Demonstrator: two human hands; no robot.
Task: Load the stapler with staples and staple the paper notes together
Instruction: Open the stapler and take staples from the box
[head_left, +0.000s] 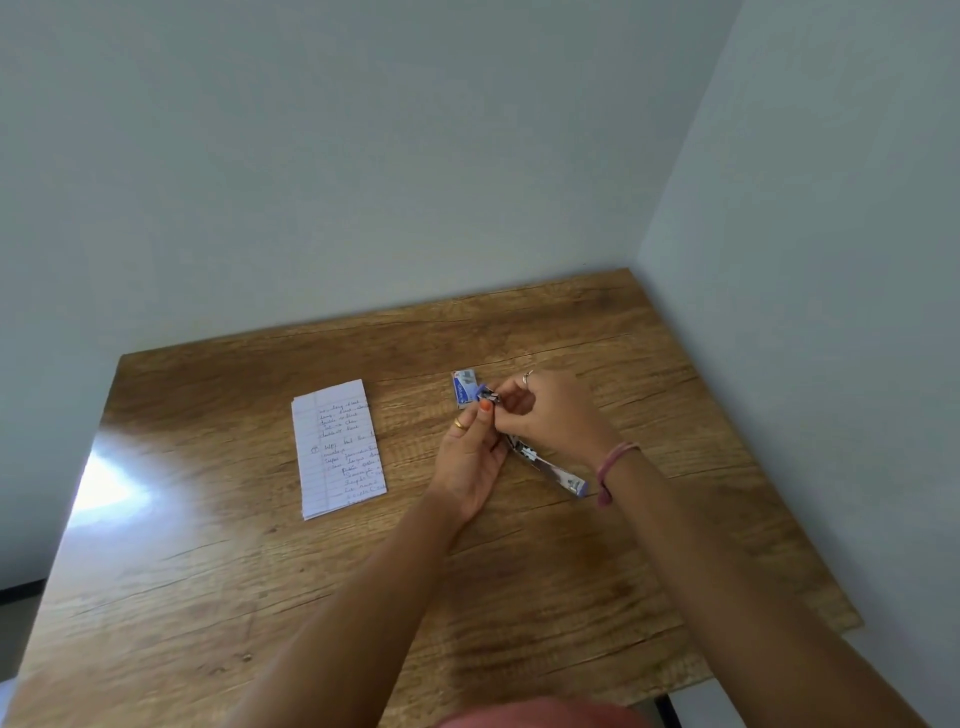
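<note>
A small blue and silver stapler (545, 467) lies swung open on the wooden table (260, 571), one end at the fingers and the other by my right wrist. My left hand (470, 457) pinches its front end. My right hand (550, 410) meets it there, fingertips closed on something small at the stapler's front; whether it is staples I cannot tell. A small blue and white staple box (464, 385) lies just beyond the fingers. A stack of lined, handwritten paper notes (337, 449) rests flat to the left, apart from both hands.
The table stands in a corner, with pale walls (805, 260) close behind and to the right. A bright glare patch marks the table's left side. Bare wood stretches in front of the notes and hands.
</note>
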